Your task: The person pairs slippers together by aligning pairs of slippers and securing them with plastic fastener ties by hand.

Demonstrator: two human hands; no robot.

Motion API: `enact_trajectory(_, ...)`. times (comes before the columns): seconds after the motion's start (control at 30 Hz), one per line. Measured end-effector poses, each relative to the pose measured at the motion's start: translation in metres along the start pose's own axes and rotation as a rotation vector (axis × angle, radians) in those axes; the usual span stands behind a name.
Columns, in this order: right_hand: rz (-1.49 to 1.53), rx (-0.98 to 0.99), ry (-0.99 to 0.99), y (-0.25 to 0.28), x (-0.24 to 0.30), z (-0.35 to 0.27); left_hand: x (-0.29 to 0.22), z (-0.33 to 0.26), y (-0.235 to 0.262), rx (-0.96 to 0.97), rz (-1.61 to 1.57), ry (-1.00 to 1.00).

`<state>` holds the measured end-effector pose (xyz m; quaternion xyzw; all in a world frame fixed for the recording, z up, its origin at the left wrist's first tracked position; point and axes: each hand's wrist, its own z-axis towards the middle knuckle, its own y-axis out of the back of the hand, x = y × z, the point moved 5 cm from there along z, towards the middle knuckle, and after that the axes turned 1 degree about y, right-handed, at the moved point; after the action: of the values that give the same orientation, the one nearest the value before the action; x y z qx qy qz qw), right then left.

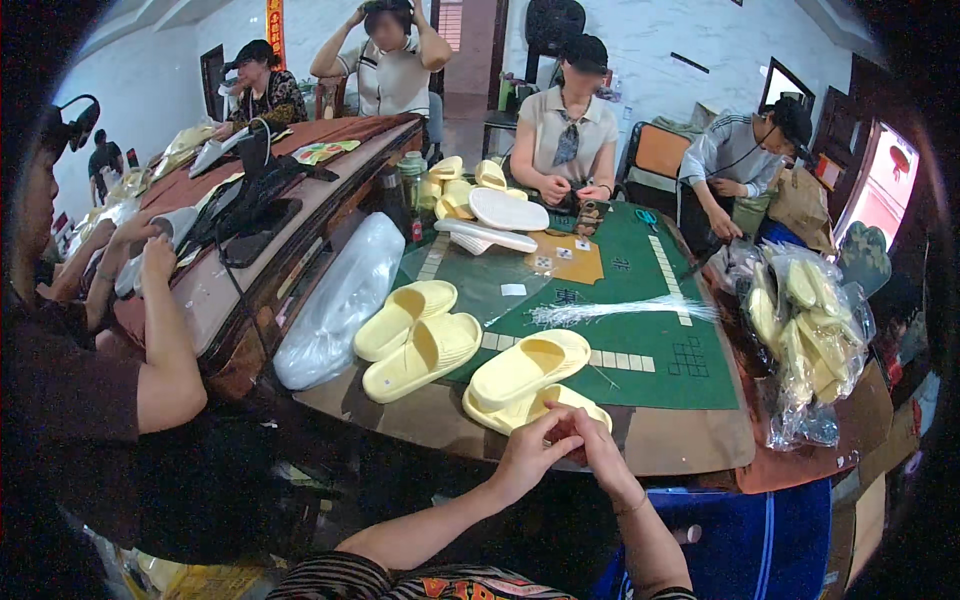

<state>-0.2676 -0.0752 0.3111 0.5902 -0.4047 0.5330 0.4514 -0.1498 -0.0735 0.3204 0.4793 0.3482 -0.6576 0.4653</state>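
Note:
My left hand and my right hand meet at the fingertips at the table's near edge. Their fingers are bent and pressed together; whatever is between them, if anything, is too small or hidden to make out. Just beyond lies a pair of pale yellow slippers: the upper slipper rests partly over the lower slipper, whose near side my fingers cover. Left of these sits another yellow pair, a front slipper and a rear slipper. A bundle of thin white plastic strands spreads across the green mat.
A clear plastic bag bundle stands at left. White slippers and more yellow ones lie farther back. Bagged yellow slippers fill the right side, with blue scissors at the far edge. Several people work around the tables.

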Motion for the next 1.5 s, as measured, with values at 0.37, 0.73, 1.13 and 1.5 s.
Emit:
enact_trajectory(0.37,0.137,0.031,-0.176,-0.028,0.013,-0.029,-0.010,-0.026,0.031,-0.149,0.253,-0.105)
enact_trajectory(0.73,-1.193,-0.570,0.290,0.102,0.045,-0.072,0.007,-0.014,0.086,-0.367,0.280,0.068)
enact_trajectory(1.13,-0.216,-0.532,0.077,0.069,-0.031,-0.050,0.033,0.019,0.035,-0.183,0.647,-0.101)
enact_trajectory(1.5,-0.127,-0.440,0.048,0.072,-0.076,-0.016,0.091,0.115,0.066,0.279,1.001,-0.371)
